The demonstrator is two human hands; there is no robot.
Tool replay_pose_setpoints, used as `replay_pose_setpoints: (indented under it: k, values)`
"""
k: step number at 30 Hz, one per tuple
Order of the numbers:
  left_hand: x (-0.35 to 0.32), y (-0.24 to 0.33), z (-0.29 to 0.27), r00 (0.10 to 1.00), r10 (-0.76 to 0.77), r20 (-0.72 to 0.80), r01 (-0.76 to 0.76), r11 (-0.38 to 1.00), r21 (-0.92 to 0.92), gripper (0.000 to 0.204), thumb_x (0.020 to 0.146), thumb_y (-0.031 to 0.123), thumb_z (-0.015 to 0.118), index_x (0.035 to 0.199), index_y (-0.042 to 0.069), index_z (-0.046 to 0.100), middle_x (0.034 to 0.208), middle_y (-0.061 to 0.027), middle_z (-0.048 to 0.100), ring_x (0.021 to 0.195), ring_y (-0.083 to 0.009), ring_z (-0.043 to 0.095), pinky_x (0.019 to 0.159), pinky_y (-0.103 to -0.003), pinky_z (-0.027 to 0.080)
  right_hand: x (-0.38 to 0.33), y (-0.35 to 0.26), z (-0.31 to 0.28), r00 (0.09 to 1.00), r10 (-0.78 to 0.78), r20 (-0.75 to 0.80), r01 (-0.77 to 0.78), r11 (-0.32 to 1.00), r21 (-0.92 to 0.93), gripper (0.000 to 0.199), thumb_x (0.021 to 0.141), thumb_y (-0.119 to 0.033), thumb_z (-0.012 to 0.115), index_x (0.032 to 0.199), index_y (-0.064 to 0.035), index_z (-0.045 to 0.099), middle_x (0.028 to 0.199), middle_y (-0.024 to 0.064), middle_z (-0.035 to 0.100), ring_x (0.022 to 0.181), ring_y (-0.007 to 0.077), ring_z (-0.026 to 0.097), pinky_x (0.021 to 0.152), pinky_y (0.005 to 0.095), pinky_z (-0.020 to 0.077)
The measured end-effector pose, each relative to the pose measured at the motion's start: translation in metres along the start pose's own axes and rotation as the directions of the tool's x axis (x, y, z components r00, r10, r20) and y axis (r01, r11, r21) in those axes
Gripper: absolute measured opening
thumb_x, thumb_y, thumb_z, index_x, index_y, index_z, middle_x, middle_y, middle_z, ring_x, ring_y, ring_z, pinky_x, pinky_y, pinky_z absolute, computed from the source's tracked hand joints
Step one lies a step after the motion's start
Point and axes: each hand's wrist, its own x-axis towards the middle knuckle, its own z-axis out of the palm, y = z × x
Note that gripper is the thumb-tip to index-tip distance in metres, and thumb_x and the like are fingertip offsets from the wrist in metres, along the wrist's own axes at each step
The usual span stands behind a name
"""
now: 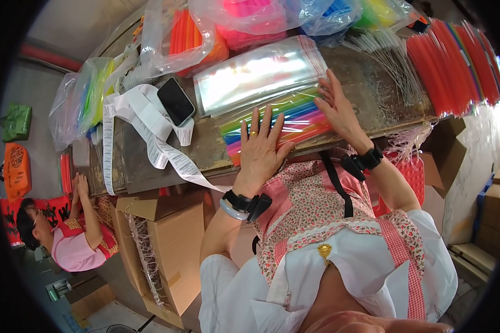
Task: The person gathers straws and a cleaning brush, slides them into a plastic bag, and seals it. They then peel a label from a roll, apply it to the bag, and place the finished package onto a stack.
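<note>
A clear plastic bag of thin coloured sticks like drinking straws (301, 123), in bands of green, blue, red, orange and pink, lies flat on the worktable's near side. My left hand (261, 150) rests palm down on its left part, fingers spread. At its right end is my right hand (340, 111), fingers stretched out and touching the bag's edge. Neither hand grips anything. Just beyond the bag lies a stack of shiny clear plastic sleeves (258, 72), close to the right fingertips.
Left of my hands lie a black phone (176, 101) and a curling strip of printed white labels (150, 125). Bags of coloured sticks (250, 16) line the back. Thin wires (391, 58) and red stick bundles (447, 66) lie right. An open carton (175, 252) stands below; another person (78, 233) works far left.
</note>
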Motion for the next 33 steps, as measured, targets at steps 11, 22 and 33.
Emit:
replay_pose_setpoints:
  k: [11, 22, 33]
  values:
    - [0.000, -0.002, 0.002, 1.000, -0.021, 0.008, 0.020, 1.000, 0.009, 0.063, 0.090, 0.051, 0.055, 0.145, 0.023, 0.041, 0.155, -0.0124, 0.027, 0.144, -0.0356, 0.019, 0.114, -0.056, 0.016, 0.004, 0.000, -0.010, 0.998, -0.043, 0.037, 0.035, 0.983, 0.181, 0.072, 0.097, -0.018, 0.054, 0.154, -0.0114, 0.009, 0.148, 0.0177, 0.035, 0.131, 0.0240, 0.043, 0.106, 0.0332, 0.0372]
    - [0.001, 0.001, 0.003, 0.999, -0.033, 0.004, 0.033, 0.999, -0.020, 0.063, 0.091, 0.052, 0.052, 0.146, 0.024, 0.039, 0.156, -0.0141, 0.023, 0.144, -0.0381, 0.016, 0.115, -0.056, 0.013, 0.013, 0.002, -0.020, 0.999, 0.001, 0.047, -0.006, 0.994, 0.110, 0.071, 0.098, -0.022, 0.054, 0.153, -0.0111, 0.011, 0.148, 0.0171, 0.037, 0.130, 0.0234, 0.044, 0.104, 0.0339, 0.0383]
    - [0.001, 0.003, 0.006, 0.997, -0.072, -0.008, 0.072, 0.997, -0.026, 0.063, 0.091, 0.053, 0.052, 0.145, 0.023, 0.041, 0.155, -0.0139, 0.025, 0.144, -0.0384, 0.016, 0.114, -0.059, 0.013, -0.016, -0.015, -0.024, 0.999, 0.017, 0.032, -0.017, 1.000, -0.018, 0.071, 0.098, -0.024, 0.054, 0.154, -0.0123, 0.011, 0.145, 0.0165, 0.041, 0.125, 0.0222, 0.048, 0.101, 0.0342, 0.0409]
